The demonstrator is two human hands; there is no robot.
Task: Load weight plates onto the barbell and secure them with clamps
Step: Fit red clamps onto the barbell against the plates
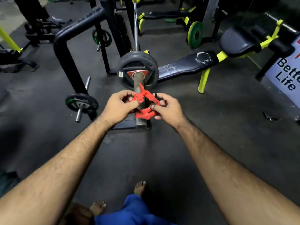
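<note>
A worn black bench pad (188,64) on yellow legs stands right of centre, its vinyl cracked. Behind it a green plate (195,34) leans upright against a frame. A white sign (287,73) with dark lettering stands at far right.

Two bare arms reaching out, left hand (119,105) and right hand (167,108) both pinching a red clamp (144,105) spread wide around the barbell (138,82) end, black weight plate (138,70) further along the bar, dark gym floor (211,127), bare feet below
</note>
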